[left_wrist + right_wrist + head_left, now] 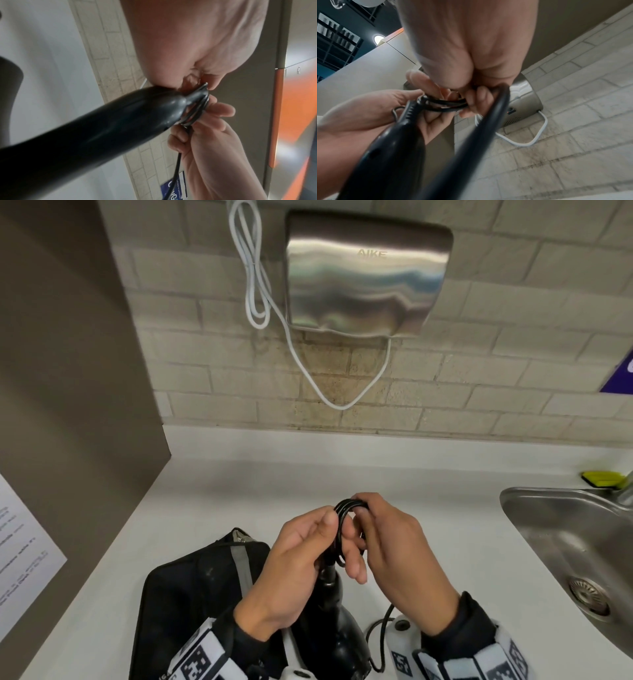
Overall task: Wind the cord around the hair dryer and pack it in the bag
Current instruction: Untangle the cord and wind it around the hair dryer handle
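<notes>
Left hand [291,556]: we are pinching the cord [344,529] loops by the dryer [337,621] handle's end, thumb on top, palm turned inward. Right hand [397,556]: we are curling fingers round the coils, wrist raised, feeding cord over. We are judging that even, snug loops will pack best. Slack is trailing below the right wrist. Bag [191,587]: lying under the left forearm, dryer not yet inside.

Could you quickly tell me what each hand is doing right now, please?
Left hand: pinches the coiled cord.
Right hand: fingers curled round the same cord.
</notes>
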A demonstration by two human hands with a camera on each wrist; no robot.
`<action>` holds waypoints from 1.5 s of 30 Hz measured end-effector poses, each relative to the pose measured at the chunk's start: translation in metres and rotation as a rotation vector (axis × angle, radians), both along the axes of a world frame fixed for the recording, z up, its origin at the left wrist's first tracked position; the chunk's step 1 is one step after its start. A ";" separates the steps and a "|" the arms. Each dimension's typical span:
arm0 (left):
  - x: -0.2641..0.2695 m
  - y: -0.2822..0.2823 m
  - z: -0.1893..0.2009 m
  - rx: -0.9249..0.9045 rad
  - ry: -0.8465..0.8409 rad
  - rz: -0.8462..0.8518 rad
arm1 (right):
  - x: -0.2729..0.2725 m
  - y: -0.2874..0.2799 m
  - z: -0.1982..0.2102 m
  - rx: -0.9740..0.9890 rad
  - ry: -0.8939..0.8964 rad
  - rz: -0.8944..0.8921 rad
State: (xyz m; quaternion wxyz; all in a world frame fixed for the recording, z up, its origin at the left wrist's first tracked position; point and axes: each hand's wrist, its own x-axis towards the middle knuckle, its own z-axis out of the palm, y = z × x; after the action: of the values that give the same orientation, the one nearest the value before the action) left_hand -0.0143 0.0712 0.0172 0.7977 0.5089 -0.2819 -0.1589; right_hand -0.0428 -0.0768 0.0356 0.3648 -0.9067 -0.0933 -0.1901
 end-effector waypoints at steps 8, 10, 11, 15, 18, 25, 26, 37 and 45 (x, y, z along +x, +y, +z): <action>0.002 0.000 -0.008 -0.084 0.057 -0.031 | 0.000 0.000 -0.008 0.127 0.053 0.110; 0.003 0.002 -0.009 -0.083 0.068 -0.044 | 0.000 -0.001 -0.008 0.093 0.067 0.127; 0.004 0.003 -0.009 -0.079 0.073 -0.049 | 0.000 -0.002 -0.008 0.079 0.084 0.140; 0.004 0.004 -0.011 -0.090 0.084 -0.072 | -0.002 -0.002 -0.008 0.053 0.171 0.208; 0.001 0.003 -0.010 -0.091 0.075 -0.065 | -0.004 0.001 -0.006 0.068 0.177 0.237; -0.005 -0.001 -0.009 -0.069 0.123 0.088 | -0.020 -0.007 -0.030 0.351 0.176 0.125; -0.005 0.000 -0.009 -0.062 0.127 0.109 | -0.025 -0.010 -0.039 0.396 0.139 0.070; -0.007 -0.003 -0.010 -0.006 0.086 0.197 | -0.074 -0.024 -0.053 -0.073 0.225 0.008; -0.002 0.008 -0.006 0.111 0.012 0.019 | -0.074 -0.021 -0.012 -0.518 -0.104 0.104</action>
State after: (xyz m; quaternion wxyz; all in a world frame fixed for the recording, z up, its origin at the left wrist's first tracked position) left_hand -0.0164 0.0789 0.0111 0.7714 0.5540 -0.2631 -0.1696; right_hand -0.1165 -0.0980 0.0233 0.1245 -0.9528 -0.2040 -0.1872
